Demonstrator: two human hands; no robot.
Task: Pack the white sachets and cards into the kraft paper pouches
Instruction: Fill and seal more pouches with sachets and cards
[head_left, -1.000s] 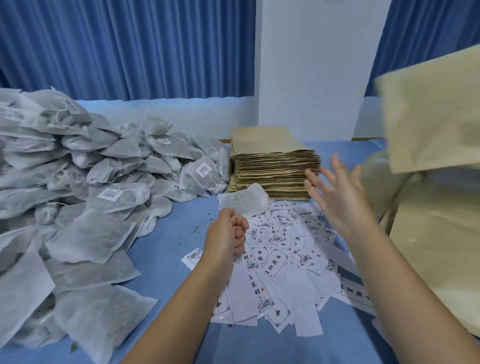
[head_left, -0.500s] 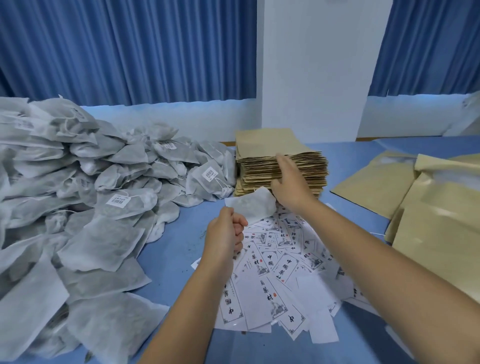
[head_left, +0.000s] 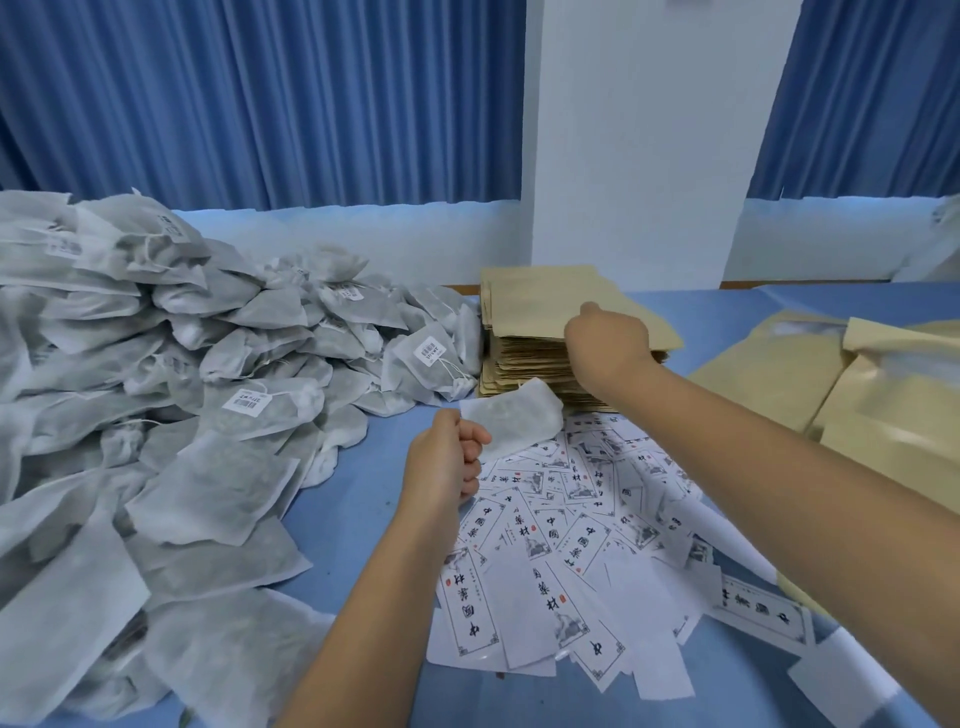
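My left hand (head_left: 441, 462) grips one white sachet (head_left: 514, 418) by its near edge, held above the table. My right hand (head_left: 605, 340) pinches the top kraft pouch (head_left: 530, 296) of the stack of flat kraft pouches (head_left: 519, 364), its near right edge raised off the pile. A big heap of white sachets (head_left: 171, 395) fills the left side. Printed white cards (head_left: 566, 551) lie scattered on the blue table under my forearms.
Filled kraft pouches (head_left: 852, 395) lie piled at the right edge. A white pillar (head_left: 639, 140) and blue curtains (head_left: 260, 98) stand behind the table. Bare blue tabletop (head_left: 358, 509) shows between the sachet heap and the cards.
A kraft pouch that flew to the right has landed on the right pile. My right hand swung left to the pouch stack and now lifts its top pouch. My left hand has hardly moved with its sachet.
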